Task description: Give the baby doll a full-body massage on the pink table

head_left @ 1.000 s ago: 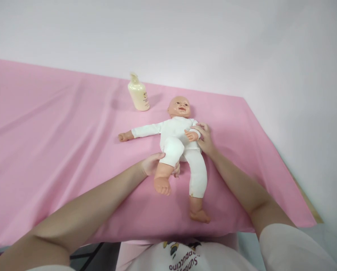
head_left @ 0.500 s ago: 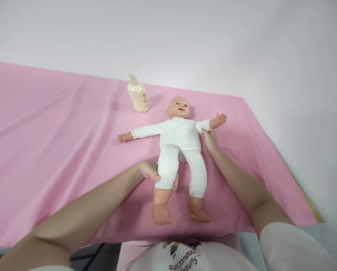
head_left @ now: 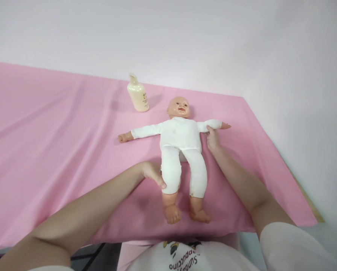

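Observation:
A baby doll (head_left: 181,133) in a white cloth suit lies on its back, head away from me and feet toward the near edge. My left hand (head_left: 154,173) is closed around the doll's lower leg on the left side, thumb on the outer side; its other fingers are mostly hidden behind the leg. At the doll's arm on the right, my right hand (head_left: 212,138) grips the white sleeve from below, with the thumb showing in front. Both doll arms are stretched out sideways, and the other leg lies bent beside the held one.
A cream pump bottle (head_left: 138,98) stands upright to the left of the doll's head. Pink cloth (head_left: 58,131) with folds covers the table. A white wall (head_left: 168,41) rises behind it, and the table's right edge slants toward me.
The doll's held leg has shifted right, toward the other leg, with my left hand. Its arm in my right hand has straightened and lowered outward, the doll's hand turning flat.

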{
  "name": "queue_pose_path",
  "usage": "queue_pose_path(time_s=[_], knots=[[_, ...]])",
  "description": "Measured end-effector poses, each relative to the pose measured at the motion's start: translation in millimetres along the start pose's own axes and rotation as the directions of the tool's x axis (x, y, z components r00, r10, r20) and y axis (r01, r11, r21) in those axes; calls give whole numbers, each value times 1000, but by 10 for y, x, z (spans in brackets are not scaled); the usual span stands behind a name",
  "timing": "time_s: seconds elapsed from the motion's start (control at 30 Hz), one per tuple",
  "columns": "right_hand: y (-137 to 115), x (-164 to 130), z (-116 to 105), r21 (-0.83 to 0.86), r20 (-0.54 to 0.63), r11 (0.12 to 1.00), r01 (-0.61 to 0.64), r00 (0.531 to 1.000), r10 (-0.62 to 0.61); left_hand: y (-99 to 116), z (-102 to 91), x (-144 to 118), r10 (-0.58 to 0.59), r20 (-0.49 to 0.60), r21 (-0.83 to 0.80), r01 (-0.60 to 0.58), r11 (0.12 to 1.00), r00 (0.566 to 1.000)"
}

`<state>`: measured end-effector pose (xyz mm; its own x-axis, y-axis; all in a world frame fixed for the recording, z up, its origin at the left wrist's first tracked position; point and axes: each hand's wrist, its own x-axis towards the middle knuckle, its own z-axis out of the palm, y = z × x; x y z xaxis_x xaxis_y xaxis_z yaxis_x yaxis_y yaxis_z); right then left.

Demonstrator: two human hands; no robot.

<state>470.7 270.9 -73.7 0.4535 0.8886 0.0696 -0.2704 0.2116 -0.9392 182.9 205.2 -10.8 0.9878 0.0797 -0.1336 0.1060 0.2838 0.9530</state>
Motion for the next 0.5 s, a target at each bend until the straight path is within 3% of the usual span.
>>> queue_pose_path(time_s=[0.1,0.2,0.37,0.43,0.5], knots=[[12,8,-6,-38,19,999,15,1000,-14,64,-6,19,-98,190,78,84,993,977],[-16,-23,21,-12,-5,1000,4,1000,-4,57,-16,30,-47,215,18,44,999,976],[-151,-140,99,-21,23,999,42,999,-42,-81,-23,53,187,128,-159,-166,973,974],[-205,-192,119,-71,53,994,84,995,-80,-140,-30,66,221,103,-174,-201,964,970],[-235,-232,130,-131,80,980,148,987,-138,-183,-36,78,212,-34,-154,-215,965,977]])
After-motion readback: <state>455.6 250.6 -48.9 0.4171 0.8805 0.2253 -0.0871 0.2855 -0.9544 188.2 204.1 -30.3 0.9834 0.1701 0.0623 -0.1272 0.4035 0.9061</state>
